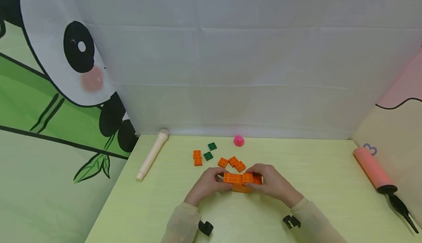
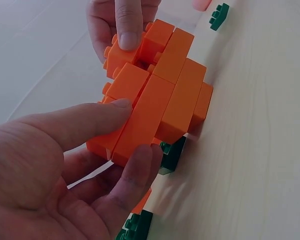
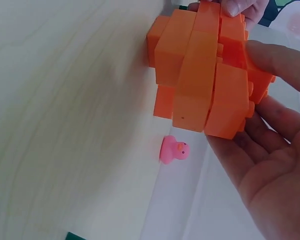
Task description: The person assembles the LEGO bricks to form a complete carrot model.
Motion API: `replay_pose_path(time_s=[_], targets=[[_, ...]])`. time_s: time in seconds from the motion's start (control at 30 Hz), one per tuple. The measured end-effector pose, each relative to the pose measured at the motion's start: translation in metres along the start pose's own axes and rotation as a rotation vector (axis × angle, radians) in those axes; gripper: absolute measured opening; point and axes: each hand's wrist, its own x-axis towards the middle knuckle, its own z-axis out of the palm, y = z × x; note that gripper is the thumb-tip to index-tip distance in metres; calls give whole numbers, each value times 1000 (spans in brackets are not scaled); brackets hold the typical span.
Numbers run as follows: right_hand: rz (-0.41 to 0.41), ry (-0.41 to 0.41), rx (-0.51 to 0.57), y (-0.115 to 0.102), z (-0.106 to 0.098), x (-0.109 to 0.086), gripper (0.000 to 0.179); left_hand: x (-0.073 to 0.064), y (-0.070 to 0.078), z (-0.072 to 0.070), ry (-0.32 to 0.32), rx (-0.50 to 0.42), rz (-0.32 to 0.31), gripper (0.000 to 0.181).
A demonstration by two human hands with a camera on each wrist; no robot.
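Observation:
Both hands hold one stepped assembly of orange building bricks (image 1: 242,188), whose layers narrow toward the bottom. My left hand (image 1: 210,184) grips its left end, thumb on one side and fingers on the other, as the left wrist view shows with the bricks (image 2: 145,110) close up. At the opposite end, my right hand (image 1: 273,183) pinches the bricks. In the right wrist view its thumb (image 3: 277,57) lies against the studded side of the assembly (image 3: 192,75). Just beyond the hands are several loose orange bricks (image 1: 222,162) and green bricks (image 1: 208,156).
A pink toy duck (image 1: 239,140) stands at the table's back edge, before a white cloth wall (image 1: 263,70). To the left lies a pale rolling pin (image 1: 153,155). A pink roller (image 1: 373,168) with a black handle lies along the right side of the table (image 1: 313,169).

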Motion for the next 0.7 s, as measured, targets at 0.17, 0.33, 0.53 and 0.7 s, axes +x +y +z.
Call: replay_pose_path(time_s=[0.17, 0.33, 0.53, 0.7], targets=[[-19, 18, 2, 1, 2, -1, 29, 0, 0, 0, 3, 12, -2, 30], [-19, 15, 0, 4, 5, -2, 31, 0, -2, 0, 10, 19, -7, 30], [16, 1, -59, 6, 10, -3, 32, 0, -1, 1, 18, 30, -19, 31], [13, 10, -87, 6, 11, -3, 32, 0, 0, 1, 18, 30, -14, 31]])
